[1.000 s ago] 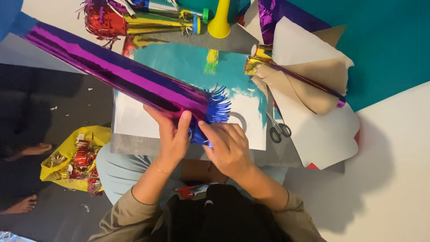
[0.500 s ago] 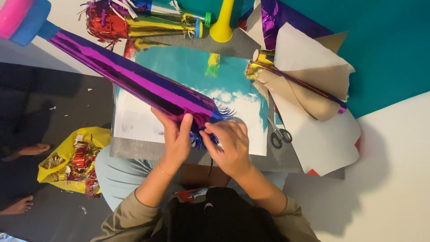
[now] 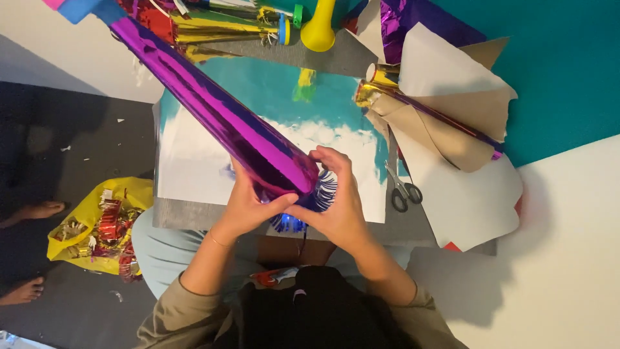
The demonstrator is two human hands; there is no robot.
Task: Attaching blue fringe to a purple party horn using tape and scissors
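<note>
My fingers (image 3: pixel 336 169) are curled closed round the wide end of the purple foil horn (image 3: pixel 219 110). My left hand (image 3: pixel 248 207) cups it from 8 o'clock, thumb pressed to the rim; my right hand (image 3: pixel 339 207) pinches the rim from 4 o'clock, over the blue fringe (image 3: pixel 323 190). The horn lies slanted above the white-and-teal sheet (image 3: pixel 194 161), its narrow end running to 11 o'clock, where a blue mouthpiece (image 3: pixel 87 10) sits.

Handling, by judgement: the horn is light, a thin card cone under slick foil. It dents if squeezed, and the foil slides under dry skin. The fringe is soft and tears easily. I grip at the rim, where the card is stiffest, and not on the fringe.

Scissors (image 3: pixel 403 187) lie at 3 o'clock, just beside the sheet. A yellow bag (image 3: pixel 77 220) of foil scraps sits on the floor at 9 o'clock.
</note>
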